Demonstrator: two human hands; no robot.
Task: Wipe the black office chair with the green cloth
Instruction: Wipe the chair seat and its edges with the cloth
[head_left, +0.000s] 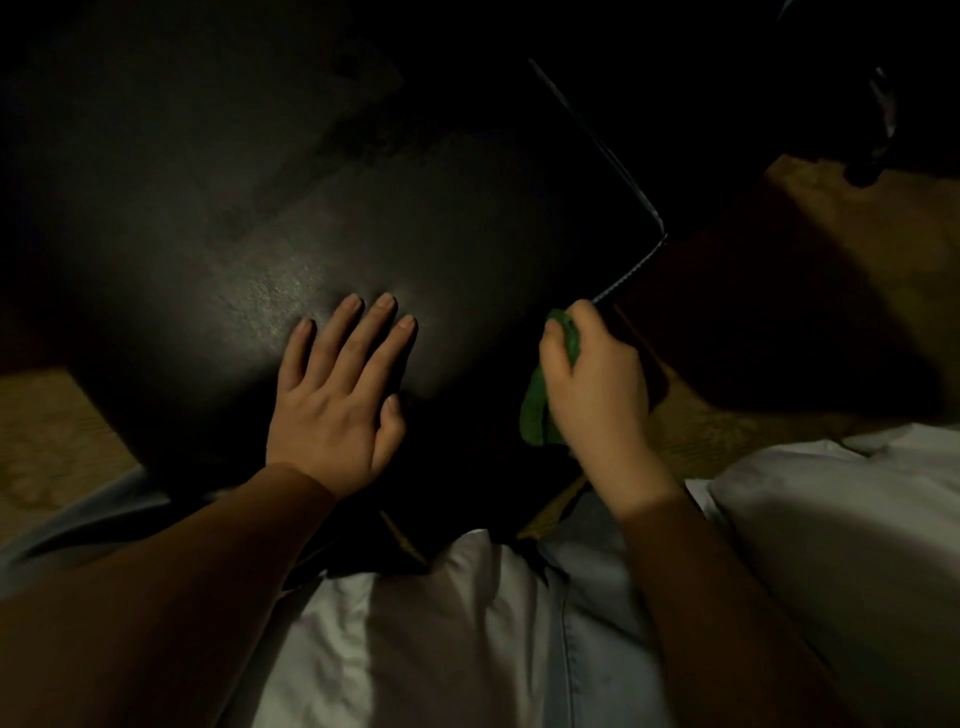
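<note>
The black office chair (322, 171) fills the upper left and middle of the head view, its broad dark padded surface faintly lit near the middle. My left hand (337, 400) lies flat on that surface with straight, spread fingers. My right hand (597, 384) grips the bunched green cloth (543, 410) at the chair's right edge, just below a thin stitched seam (618, 283). Part of the cloth hangs down below my thumb; the rest is hidden inside my fist.
A wooden floor (883, 234) shows at the right and at the left (47, 441). My white shirt and light trousers (467, 649) fill the bottom. A dark object with a pale glint (883, 114) stands at the top right. The scene is dim.
</note>
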